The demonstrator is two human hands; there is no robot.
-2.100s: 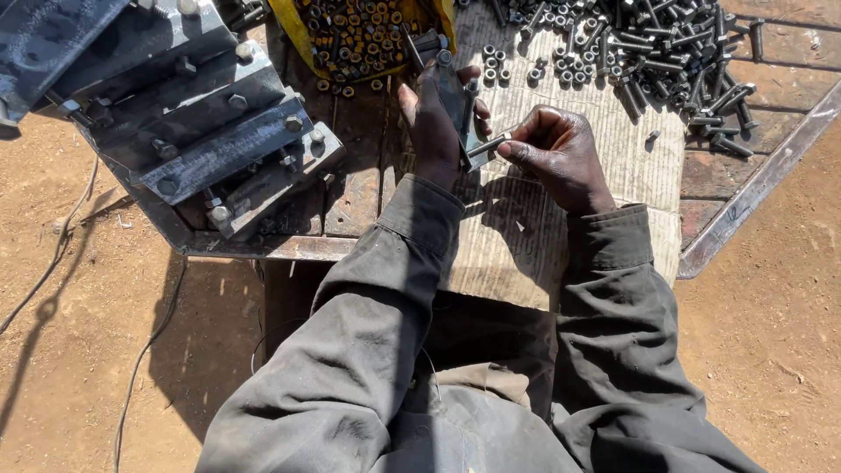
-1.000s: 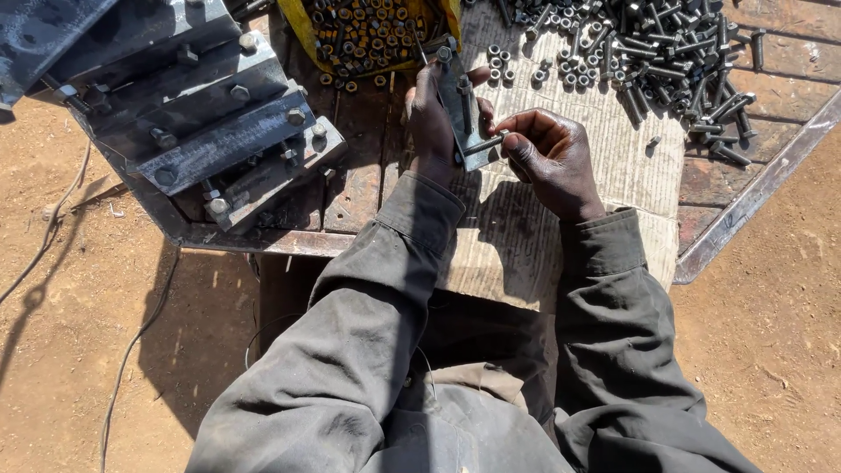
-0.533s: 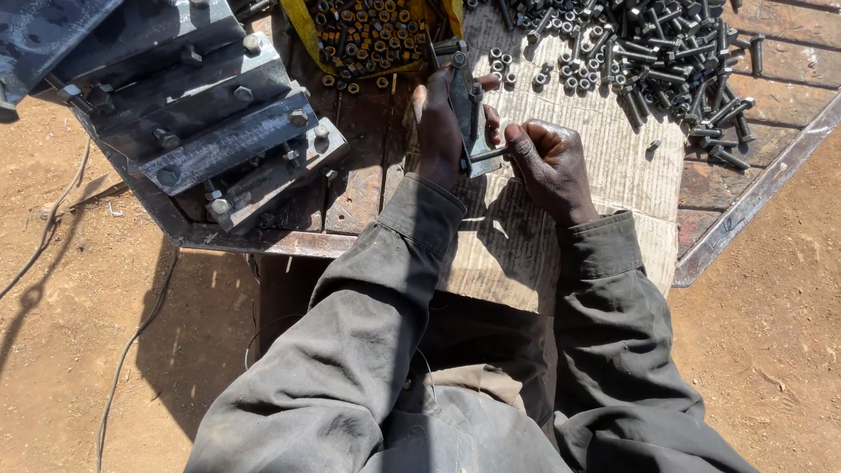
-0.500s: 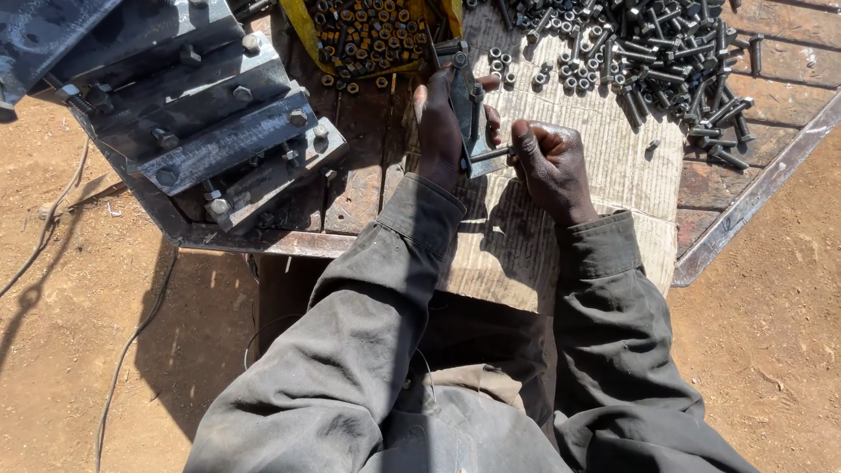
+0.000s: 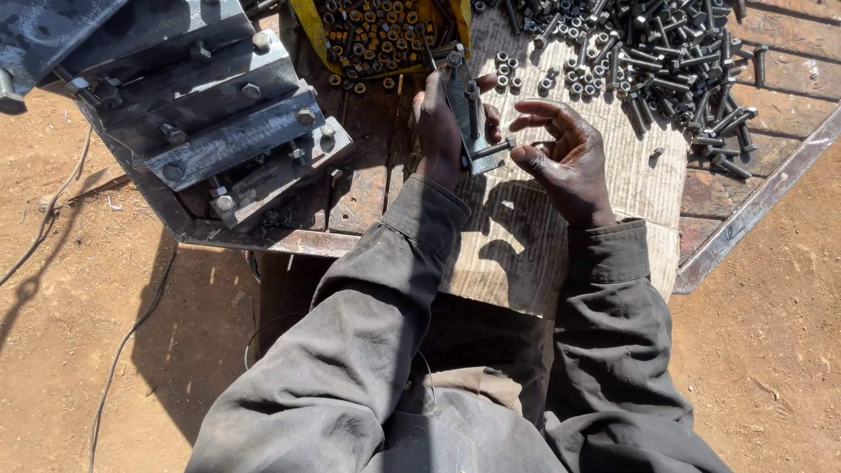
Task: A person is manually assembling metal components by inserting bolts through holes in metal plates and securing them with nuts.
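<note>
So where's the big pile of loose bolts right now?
The pile of loose bolts lies at the head view's upper right, on the cardboard sheet, beyond the right hand.

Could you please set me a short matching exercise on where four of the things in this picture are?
Things:
1. metal bracket
2. loose bolts
3. stacked steel plates
4. yellow container of nuts

Places:
A. heaped at the top right
B. on the table's left side
C. held upright in the left hand
D. just above the hands

Pairs: 1-C, 2-A, 3-B, 4-D
</note>
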